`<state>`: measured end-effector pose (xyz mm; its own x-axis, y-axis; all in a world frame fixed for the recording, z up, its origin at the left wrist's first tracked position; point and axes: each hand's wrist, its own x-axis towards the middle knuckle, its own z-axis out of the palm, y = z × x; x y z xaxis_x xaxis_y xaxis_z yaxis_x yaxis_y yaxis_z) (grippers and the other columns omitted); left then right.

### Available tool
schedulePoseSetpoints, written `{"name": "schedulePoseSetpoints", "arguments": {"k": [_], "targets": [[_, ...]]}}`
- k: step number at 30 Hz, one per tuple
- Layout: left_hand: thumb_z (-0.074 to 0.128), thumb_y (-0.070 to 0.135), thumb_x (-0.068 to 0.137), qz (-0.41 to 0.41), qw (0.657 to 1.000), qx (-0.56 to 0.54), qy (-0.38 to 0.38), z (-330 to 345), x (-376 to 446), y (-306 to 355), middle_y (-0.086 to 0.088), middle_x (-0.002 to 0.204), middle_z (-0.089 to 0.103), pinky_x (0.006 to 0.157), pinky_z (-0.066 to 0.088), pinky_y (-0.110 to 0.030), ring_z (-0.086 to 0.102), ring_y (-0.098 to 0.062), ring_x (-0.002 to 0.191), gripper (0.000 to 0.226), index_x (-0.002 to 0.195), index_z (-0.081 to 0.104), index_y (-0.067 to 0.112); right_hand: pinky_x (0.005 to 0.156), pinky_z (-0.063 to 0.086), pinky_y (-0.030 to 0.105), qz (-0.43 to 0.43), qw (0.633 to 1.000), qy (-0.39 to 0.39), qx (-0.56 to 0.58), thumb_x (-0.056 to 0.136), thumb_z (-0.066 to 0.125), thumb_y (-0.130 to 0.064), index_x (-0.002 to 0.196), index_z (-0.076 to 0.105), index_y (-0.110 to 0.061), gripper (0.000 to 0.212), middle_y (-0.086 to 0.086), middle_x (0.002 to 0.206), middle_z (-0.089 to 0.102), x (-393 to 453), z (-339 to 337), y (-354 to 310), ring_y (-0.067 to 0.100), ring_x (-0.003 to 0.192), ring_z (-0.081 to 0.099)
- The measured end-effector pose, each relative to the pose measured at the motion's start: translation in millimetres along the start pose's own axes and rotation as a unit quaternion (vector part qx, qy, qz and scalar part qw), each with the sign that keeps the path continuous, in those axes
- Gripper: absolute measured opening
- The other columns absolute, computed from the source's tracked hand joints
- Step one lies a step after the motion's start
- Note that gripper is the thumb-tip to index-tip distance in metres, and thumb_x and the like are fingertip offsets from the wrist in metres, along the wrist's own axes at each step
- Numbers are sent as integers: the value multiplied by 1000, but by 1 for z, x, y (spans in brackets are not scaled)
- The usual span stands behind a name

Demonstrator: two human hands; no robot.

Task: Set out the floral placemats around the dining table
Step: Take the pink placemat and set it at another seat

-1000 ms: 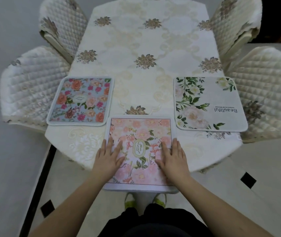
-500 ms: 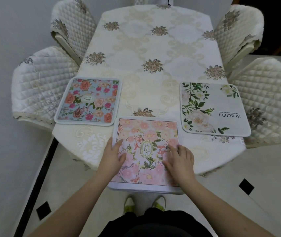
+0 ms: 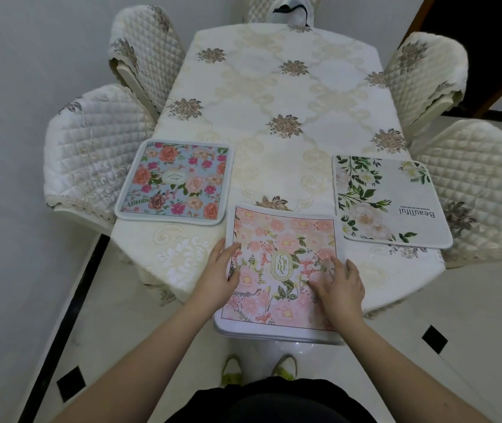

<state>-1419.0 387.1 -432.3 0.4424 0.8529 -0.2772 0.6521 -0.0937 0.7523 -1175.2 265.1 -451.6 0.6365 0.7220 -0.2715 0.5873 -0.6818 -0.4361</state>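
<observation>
A pink floral placemat marked "GARDEN" lies at the table's near end and overhangs its edge; layered edges at its near side suggest a stack. My left hand rests on its left edge with straight fingers. My right hand lies flat on its right part, fingers blurred. A blue floral placemat sits at the left place. A white placemat with green leaves sits at the right place.
The dining table wears a cream embroidered cloth. Quilted chairs stand at the left, far left, right and far right. A white bag sits at the far end. Tiled floor lies below.
Both hands slid apart over the pink placemat: the left to its left edge, the right toward its right side. The view has tilted up to show more of the table's far end.
</observation>
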Motion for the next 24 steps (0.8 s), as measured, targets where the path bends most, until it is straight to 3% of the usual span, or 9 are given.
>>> {"name": "schedulePoseSetpoints", "arguments": {"k": [2, 4, 6, 9, 12, 15, 18, 22, 24], "targets": [[57, 15, 96, -41, 997, -61, 3, -2, -2, 0, 5, 155, 34, 108, 39, -33, 44, -16, 134, 58, 147, 38, 35, 104, 37, 42, -3, 996, 21, 91, 92, 64, -25, 146, 38, -16, 60, 13, 153, 26, -2, -9, -4, 32, 132, 42], [56, 16, 95, -71, 991, -110, -5, -5, -4, -1, 10, 138, 52, 97, 52, -41, 62, -10, 104, 57, 144, 38, 41, 100, 42, 38, -3, 990, 32, 134, 95, 58, -14, 146, 38, -18, 55, 8, 148, 35, -3, -21, -6, 27, 126, 48], [55, 14, 95, -73, 987, -142, -7, -9, -4, -2, 8, 134, 59, 94, 55, -44, 65, -11, 106, 59, 144, 36, 42, 95, 48, 38, 22, 985, 35, 167, 95, 56, -12, 143, 42, -23, 52, 5, 139, 52, -3, -33, -9, 27, 119, 55], [50, 3, 98, -72, 984, -165, -11, -13, 1, 4, 4, 130, 61, 85, 55, -21, 62, -11, 112, 56, 147, 38, 29, 88, 49, 33, 27, 985, 41, 168, 96, 53, -13, 133, 55, -23, 39, 2, 129, 62, -7, -53, -15, 24, 109, 60], [47, 2, 99, -42, 985, -166, -30, -13, 2, 20, 13, 123, 56, 63, 44, 0, 57, 18, 93, 48, 140, 46, 27, 94, 48, 33, 25, 979, 70, 190, 95, 54, -13, 128, 61, -23, 35, -2, 126, 64, -18, -72, -19, 20, 110, 59], [51, 6, 99, 0, 984, -175, -33, -12, 6, 37, 15, 130, 55, 69, 43, 3, 51, 29, 88, 45, 138, 49, 28, 99, 48, 39, 34, 971, 97, 216, 93, 58, -15, 131, 59, -25, 39, -6, 126, 61, -33, -87, -9, 15, 113, 58], [57, 15, 98, 48, 982, -180, -39, -9, 9, 59, 11, 135, 57, 88, 51, -13, 58, 7, 107, 42, 136, 51, 32, 105, 43, 37, 12, 966, 104, 235, 93, 61, -11, 138, 51, -22, 47, -10, 129, 51, -49, -100, 8, 9, 117, 49], [63, 16, 95, 97, 979, -169, -54, 1, 14, 94, 9, 137, 55, 89, 52, -15, 58, -4, 114, 42, 133, 55, 34, 103, 44, 36, 25, 962, 133, 238, 92, 59, -6, 140, 46, -23, 53, -10, 132, 45, -65, -117, 39, 14, 118, 50], [63, 15, 95, 113, 978, -159, -71, 8, 12, 115, 16, 133, 56, 89, 53, -16, 57, -1, 113, 43, 134, 55, 33, 100, 47, 38, 46, 952, 154, 261, 92, 59, -5, 140, 47, -25, 53, -9, 131, 45, -75, -127, 58, 14, 117, 52]]}}
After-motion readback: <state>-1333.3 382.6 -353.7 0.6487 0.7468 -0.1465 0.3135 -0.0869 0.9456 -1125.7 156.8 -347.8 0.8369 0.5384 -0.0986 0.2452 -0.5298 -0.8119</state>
